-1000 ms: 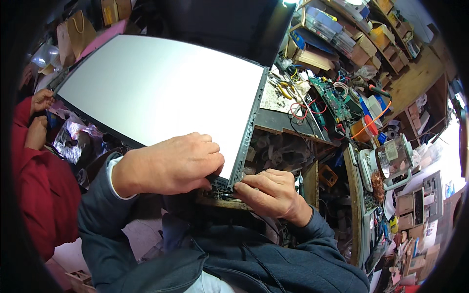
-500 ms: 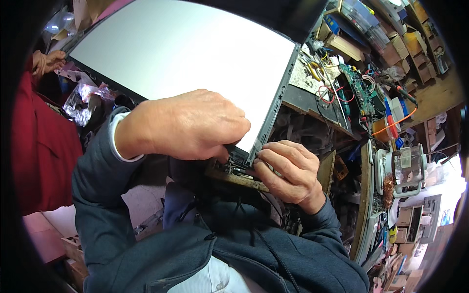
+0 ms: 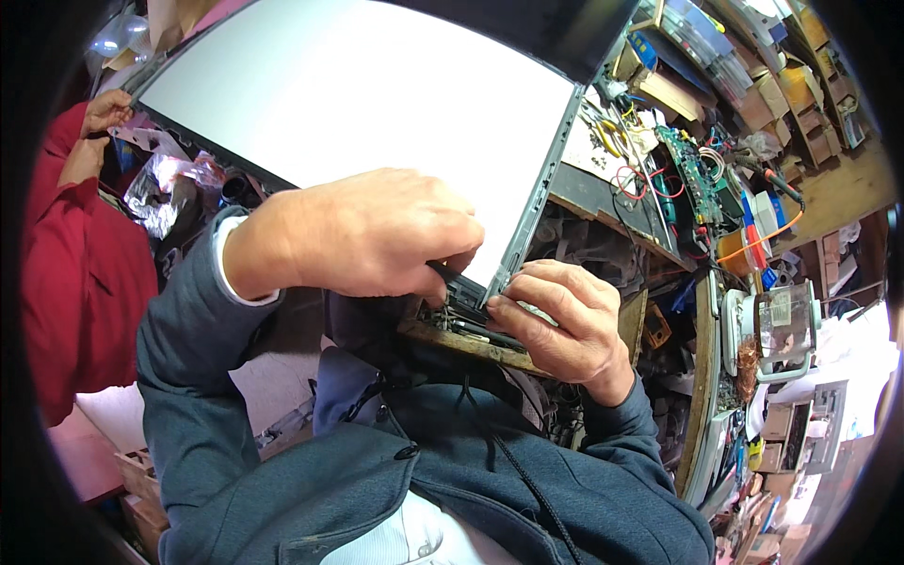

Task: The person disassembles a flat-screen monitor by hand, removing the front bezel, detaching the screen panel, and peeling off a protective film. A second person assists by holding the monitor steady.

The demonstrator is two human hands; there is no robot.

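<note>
A large flat display panel with a bare white face and a black frame spans the upper middle, tilted, its near corner toward me. My left hand reaches over the near edge beside that corner, thumb and fingers closed on the black frame. On the other side of the corner, my right hand pinches the frame's end with thumb and forefinger. The palm side of both hands is hidden. A co-worker's hand grips the panel's far left corner.
A worn wooden bench edge lies under the corner. To the right are yellow-handled pliers, a green circuit board, wires and a glass jug. A co-worker in a red sleeve stands at left. A dark sheet lies beyond.
My left fingers have shifted slightly at the frame, showing more of the corner. My right hand has barely moved. The co-worker's second hand has come into sight at left.
</note>
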